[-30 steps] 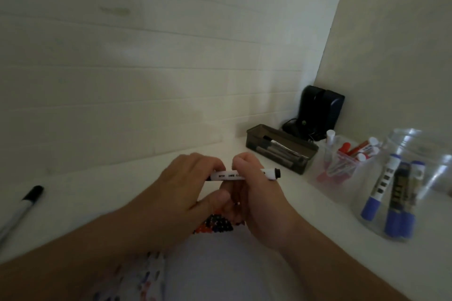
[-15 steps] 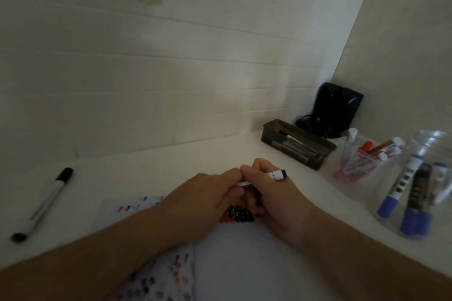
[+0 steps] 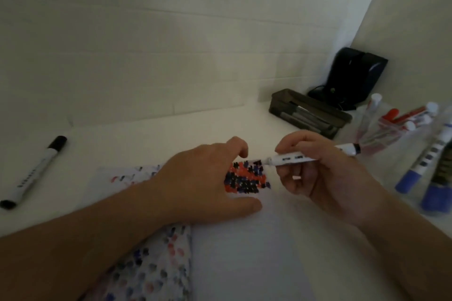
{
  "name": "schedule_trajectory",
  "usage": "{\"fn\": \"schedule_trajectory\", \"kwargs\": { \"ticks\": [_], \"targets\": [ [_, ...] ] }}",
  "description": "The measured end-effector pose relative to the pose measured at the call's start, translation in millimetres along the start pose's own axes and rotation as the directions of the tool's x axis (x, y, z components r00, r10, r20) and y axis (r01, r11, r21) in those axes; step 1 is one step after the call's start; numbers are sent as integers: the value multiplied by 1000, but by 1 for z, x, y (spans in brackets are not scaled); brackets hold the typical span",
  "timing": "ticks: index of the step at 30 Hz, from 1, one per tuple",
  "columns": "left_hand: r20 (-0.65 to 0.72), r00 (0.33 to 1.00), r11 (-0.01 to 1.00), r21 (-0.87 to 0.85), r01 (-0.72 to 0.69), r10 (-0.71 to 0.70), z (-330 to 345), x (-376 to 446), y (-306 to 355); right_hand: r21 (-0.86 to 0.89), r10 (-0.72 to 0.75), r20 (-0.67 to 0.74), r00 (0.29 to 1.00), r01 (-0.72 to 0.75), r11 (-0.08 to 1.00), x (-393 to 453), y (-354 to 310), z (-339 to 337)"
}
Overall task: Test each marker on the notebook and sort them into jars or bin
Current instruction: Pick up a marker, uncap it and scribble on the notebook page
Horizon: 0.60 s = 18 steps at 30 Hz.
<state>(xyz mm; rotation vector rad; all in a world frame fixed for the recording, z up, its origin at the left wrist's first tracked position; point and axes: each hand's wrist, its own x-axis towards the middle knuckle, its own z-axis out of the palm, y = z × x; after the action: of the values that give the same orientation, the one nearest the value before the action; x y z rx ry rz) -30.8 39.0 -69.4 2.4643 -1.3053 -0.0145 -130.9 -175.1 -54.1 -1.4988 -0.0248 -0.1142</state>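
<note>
My right hand (image 3: 325, 178) grips a white marker (image 3: 300, 159) with a black end. Its uncapped tip points left at a patch of black, red and blue test marks (image 3: 244, 178) on the open notebook (image 3: 244, 252). My left hand (image 3: 208, 178) rests on the notebook beside that patch, thumb stretched out and fingers curled under. The cap is hidden, seemingly inside those fingers. At the right stand a clear jar of red markers (image 3: 391, 124) and a clear jar of blue markers (image 3: 435, 166). A dark bin (image 3: 308, 115) with markers in it sits behind them.
Another capped black marker (image 3: 34, 171) lies on the white table at far left. A black device (image 3: 354, 78) with a cable stands in the back right corner. White walls close in behind and on the right.
My hands were together on the marker and have pulled apart. The marker's tip is now bare in my right hand, and my left hand has dropped onto the notebook.
</note>
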Motion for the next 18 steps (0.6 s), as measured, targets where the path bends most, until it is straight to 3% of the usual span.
{"fn": "schedule_trajectory", "kwargs": {
  "ticks": [3,6,11,18],
  "targets": [
    [63,998,989,142,-35,26,3,2,-3,-221,-3,-11,1000,0,975,0,3,-4],
    [100,995,989,149,-22,7,2,3,-3,-370,-12,-72,997,-16,929,2,14,-1],
    [120,993,991,134,-12,-4,1,4,-3,-472,-29,-162,986,-52,880,3,13,6],
    [126,992,992,128,6,-22,1,4,-4,-445,-12,-287,958,-122,887,6,15,11]
  ]
}}
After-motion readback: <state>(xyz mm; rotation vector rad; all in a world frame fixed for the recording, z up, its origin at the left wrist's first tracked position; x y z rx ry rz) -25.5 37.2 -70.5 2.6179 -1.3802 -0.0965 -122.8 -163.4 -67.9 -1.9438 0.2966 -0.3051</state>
